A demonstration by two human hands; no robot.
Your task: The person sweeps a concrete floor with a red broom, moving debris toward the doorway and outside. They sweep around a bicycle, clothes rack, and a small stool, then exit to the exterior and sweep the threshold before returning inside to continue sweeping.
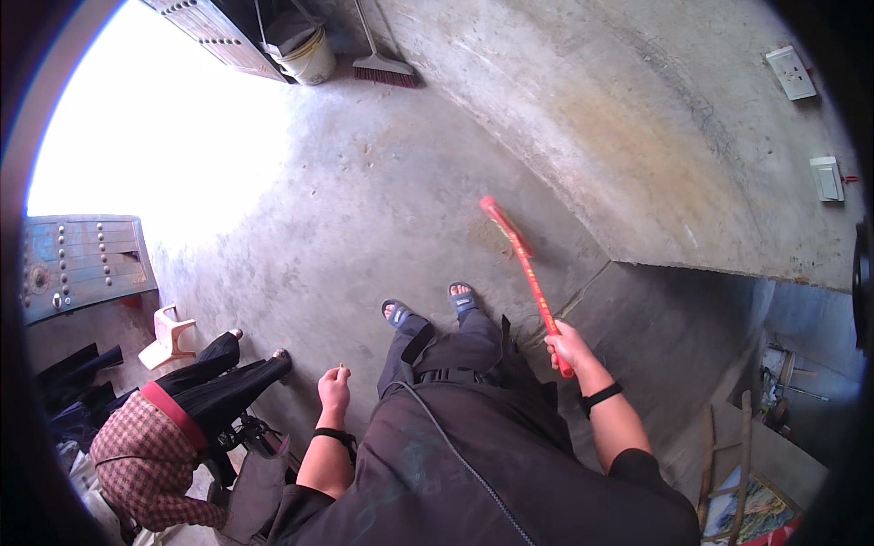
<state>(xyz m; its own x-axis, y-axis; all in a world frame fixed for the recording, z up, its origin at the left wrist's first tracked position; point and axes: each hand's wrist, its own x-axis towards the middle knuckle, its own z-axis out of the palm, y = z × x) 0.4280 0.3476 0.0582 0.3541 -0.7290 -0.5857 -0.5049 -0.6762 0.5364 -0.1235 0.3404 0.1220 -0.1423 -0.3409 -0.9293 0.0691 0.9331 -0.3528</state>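
My right hand [568,348] is closed around the lower end of a red-handled brush [537,289]. The brush slants up and to the left, away from me. Its long, reddish head is at the far end, low over the concrete floor or on it, beside a sandy patch [492,237]. How the bristles meet the floor is too blurred to tell. My left hand [334,389] hangs by my left side with its fingers curled closed. Whether anything small is inside it cannot be made out.
Another person in a checked top [146,455] bends over at the lower left, near a small plastic chair [167,338]. A bucket [309,60] and a broom [384,69] stand by the far wall. A concrete wall [637,136] runs along the right. A wooden ladder [742,464] is lower right.
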